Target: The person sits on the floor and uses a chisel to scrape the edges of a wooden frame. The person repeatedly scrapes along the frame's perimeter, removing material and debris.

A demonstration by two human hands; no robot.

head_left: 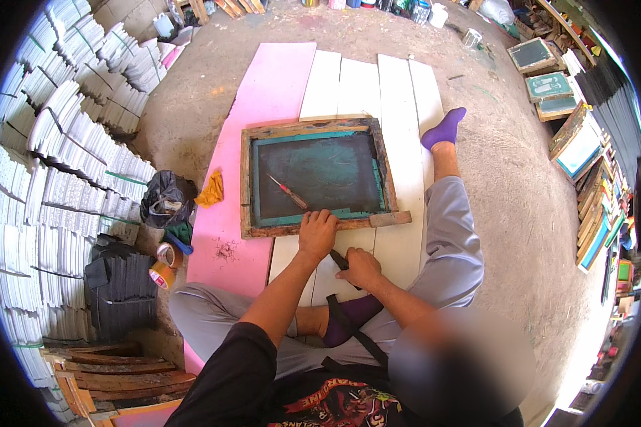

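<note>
A wooden screen-printing frame [246,186] with dark, teal-edged mesh lies flat on the boards before me. My left hand [319,233] is closed over its near rail, fingertips reaching the inner edge. Just right of that and closer to my body, my right hand [362,269] is closed around a narrow dark object [340,259]. Its kind is unclear, and my fingers cover part of it. On the mesh lies a thin tool with a red and dark handle [292,194] and a slim metal shaft. A short wood piece [393,219] juts out at the near right corner.
Pink [271,85] and white boards [399,121] lie beneath the frame. At left are a yellow cloth [211,190], a black plastic bag [167,201], tape rolls [162,274] and tall paper stacks [68,178]. More screen frames [575,146] lean at right. My legs flank the near boards.
</note>
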